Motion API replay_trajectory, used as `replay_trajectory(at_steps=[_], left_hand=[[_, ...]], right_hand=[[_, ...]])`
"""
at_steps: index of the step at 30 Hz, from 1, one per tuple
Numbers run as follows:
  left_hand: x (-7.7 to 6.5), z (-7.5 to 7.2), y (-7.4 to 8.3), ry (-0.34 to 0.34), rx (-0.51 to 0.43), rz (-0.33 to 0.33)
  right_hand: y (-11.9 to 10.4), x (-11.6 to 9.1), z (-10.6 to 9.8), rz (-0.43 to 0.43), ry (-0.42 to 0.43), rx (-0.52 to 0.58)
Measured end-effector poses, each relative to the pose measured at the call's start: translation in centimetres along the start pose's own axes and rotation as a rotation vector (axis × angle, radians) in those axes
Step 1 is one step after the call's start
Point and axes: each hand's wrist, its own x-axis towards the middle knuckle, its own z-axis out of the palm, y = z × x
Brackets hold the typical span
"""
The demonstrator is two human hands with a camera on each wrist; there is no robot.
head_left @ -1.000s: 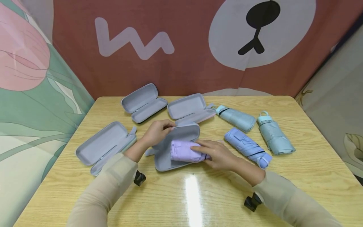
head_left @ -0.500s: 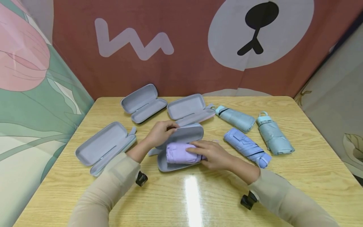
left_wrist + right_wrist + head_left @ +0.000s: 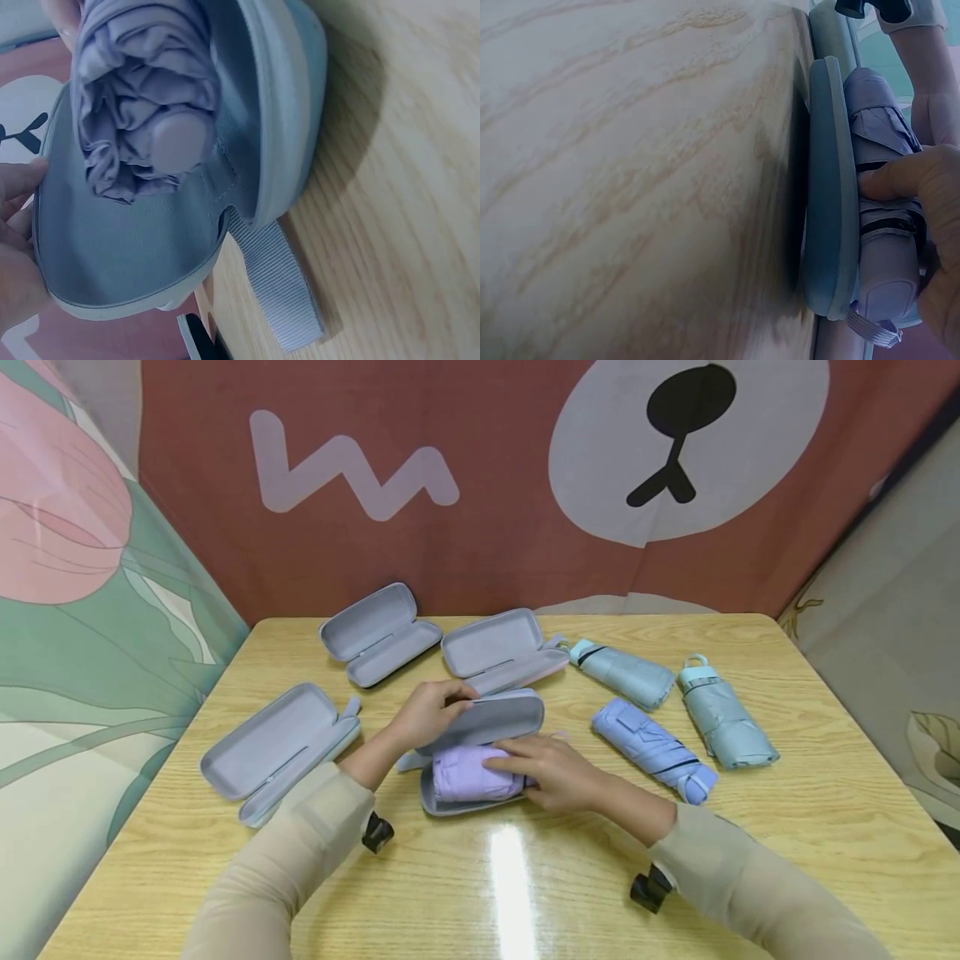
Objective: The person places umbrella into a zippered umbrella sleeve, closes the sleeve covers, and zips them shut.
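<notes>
My right hand (image 3: 558, 772) grips a folded purple umbrella (image 3: 472, 774) by its right part, fingers over the top and thumb on the near side. The umbrella lies lengthwise over the lower half of an open grey case (image 3: 442, 807). In the right wrist view, the umbrella (image 3: 881, 135) shows black bands and a handle end with a strap, beside the case's blue-grey outer wall (image 3: 829, 195). My left hand (image 3: 431, 714) pinches the rim of the raised lid (image 3: 510, 717). The left wrist view shows the umbrella's round tip (image 3: 180, 141) above the lining, and a ribbed strap (image 3: 277, 285).
More open grey cases stand around: one at left (image 3: 270, 743), one at the back (image 3: 386, 639), one behind the lid (image 3: 495, 643). To the right lie a blue umbrella (image 3: 652, 750) and two grey-green umbrellas, one farther back (image 3: 626, 675), one at far right (image 3: 727, 718).
The purple umbrella has moved left and slightly nearer, lower over the case. My right hand moved left with it. The lid stands more upright, and my left hand has shifted slightly right.
</notes>
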Motion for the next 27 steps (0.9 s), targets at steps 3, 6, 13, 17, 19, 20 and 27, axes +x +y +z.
replay_trajectory(at_steps=[3, 6, 13, 17, 19, 20, 27], left_hand=[[0.0, 0.0, 0.0, -0.002, -0.01, -0.002], [0.1, 0.0, 0.0, -0.004, -0.018, -0.01], [0.2, 0.0, -0.1, -0.006, -0.014, -0.014], [0.3, 0.0, -0.2, -0.013, -0.013, -0.01], [0.3, 0.0, -0.1, -0.014, -0.017, -0.011], [0.3, 0.0, -0.1, -0.014, -0.018, -0.012], [0.3, -0.1, 0.1, -0.015, -0.018, -0.004]], right_hand=[[0.0, 0.0, 0.2, -0.001, -0.018, 0.002], [0.0, 0.0, 0.4, -0.002, -0.029, 0.006], [0.2, 0.2, 0.8, -0.021, -0.038, 0.012], [0.1, 0.5, 0.9, -0.024, -0.051, 0.014], [0.1, 0.6, 1.0, -0.022, -0.062, 0.016], [0.1, 0.7, 1.0, -0.017, -0.069, 0.018], [0.1, 0.8, 1.1, 0.015, -0.103, 0.034]])
